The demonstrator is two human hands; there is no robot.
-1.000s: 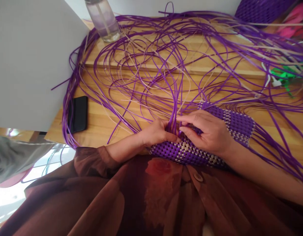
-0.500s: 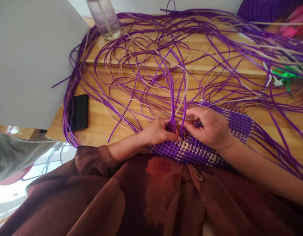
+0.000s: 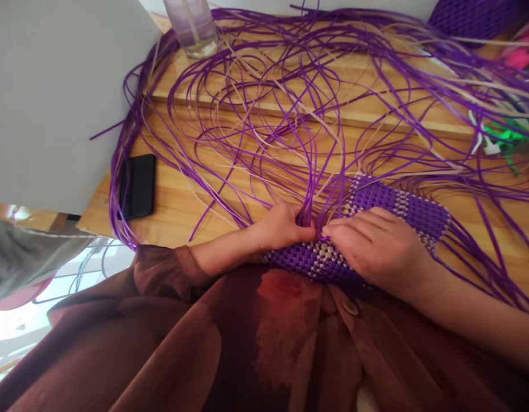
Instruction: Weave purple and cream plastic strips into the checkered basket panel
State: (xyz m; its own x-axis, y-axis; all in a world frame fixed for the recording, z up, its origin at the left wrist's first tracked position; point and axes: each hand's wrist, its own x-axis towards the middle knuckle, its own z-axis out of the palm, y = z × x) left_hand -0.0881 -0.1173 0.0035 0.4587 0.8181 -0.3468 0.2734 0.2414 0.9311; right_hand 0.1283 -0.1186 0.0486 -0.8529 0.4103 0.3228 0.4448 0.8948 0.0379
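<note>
— While I watch mid-frame, where's the purple-and-cream woven plastic panel (image 3: pixel 376 209)?
— At the wooden desk (image 3: pixel 195 206) edge, running rightward; left hand (image 3: pixel 281 226) and right hand (image 3: pixel 376 246) pinch purple plastic strands (image 3: pixel 309 200) between them.

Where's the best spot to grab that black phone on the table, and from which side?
Judging by its pose, grip the black phone across its two long edges, coming from above. It lies flat on the wooden table near the left edge, and purple strips run along its left side, so pinching the narrow width near the middle should clear them.
</note>
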